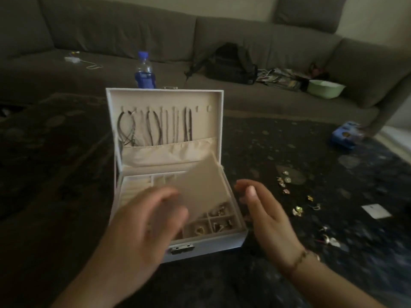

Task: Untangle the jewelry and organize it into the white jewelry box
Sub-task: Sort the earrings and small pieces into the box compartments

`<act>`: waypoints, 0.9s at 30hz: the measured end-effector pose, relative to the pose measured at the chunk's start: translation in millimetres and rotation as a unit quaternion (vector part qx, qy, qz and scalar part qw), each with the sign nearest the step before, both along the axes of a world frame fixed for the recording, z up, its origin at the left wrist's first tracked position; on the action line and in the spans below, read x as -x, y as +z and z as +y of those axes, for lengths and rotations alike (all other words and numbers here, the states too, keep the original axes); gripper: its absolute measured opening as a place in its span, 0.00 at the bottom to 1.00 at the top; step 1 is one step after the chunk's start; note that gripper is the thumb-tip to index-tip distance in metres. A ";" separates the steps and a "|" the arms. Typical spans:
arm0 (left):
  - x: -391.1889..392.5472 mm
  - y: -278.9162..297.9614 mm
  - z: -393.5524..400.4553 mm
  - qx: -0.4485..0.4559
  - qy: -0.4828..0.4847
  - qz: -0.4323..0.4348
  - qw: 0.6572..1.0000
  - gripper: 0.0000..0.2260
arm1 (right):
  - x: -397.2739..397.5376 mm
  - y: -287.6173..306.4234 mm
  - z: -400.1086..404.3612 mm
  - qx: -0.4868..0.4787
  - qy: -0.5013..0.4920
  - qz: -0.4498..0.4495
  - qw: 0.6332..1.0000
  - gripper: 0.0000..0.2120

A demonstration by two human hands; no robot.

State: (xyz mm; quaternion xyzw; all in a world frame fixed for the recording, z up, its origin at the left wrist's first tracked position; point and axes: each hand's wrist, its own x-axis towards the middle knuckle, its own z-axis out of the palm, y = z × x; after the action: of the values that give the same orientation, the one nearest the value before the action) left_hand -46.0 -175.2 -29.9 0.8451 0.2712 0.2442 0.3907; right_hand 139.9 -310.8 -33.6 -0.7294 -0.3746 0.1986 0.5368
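white jewelry box (pixel 209 245) sits open on the dark table (pixel 66 174), necklaces (pixel 155 125) hung in its lid. your left hand (pixel 142 221) is blurred over the tray, grip unclear. right hand (pixel 264 210) beside it, fingers straight, empty. loose earrings (pixel 298 211) lie right.

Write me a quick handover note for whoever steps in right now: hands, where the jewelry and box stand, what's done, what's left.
Left hand: blurred over the front of the white jewelry box, at the tilted beige panel; whether it grips the panel is unclear.
Right hand: open, empty, beside the box.
Done: necklaces hang on the open lid's hooks; some small pieces lie in the front compartments.
Left: loose jewelry scattered on the dark carpet, right of the box, to be sorted in.
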 end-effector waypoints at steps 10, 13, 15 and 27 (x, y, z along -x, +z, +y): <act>-22.8 -12.1 6.1 -0.252 -0.049 0.279 0.925 0.48 | -8.3 -15.7 2.8 0.154 0.055 -0.029 0.986 0.17; -31.5 -8.4 7.4 -0.242 -0.053 0.285 0.926 0.48 | -8.0 -13.1 3.7 0.172 0.060 -0.070 0.981 0.19; -34.7 -7.7 7.0 -0.250 -0.048 0.281 0.925 0.46 | -4.8 -12.4 5.4 0.186 0.057 -0.137 0.971 0.21; -44.1 -15.6 -3.8 -0.283 -0.046 0.249 0.925 0.43 | -5.1 2.3 -5.6 0.250 0.047 -0.222 0.941 0.22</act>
State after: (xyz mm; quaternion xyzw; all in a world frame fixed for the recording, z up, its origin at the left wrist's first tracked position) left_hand -1.9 -179.0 -45.5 0.9656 0.2403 0.0747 0.0661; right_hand 145.0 -316.4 -31.3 -0.8476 -0.4559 0.1438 0.2302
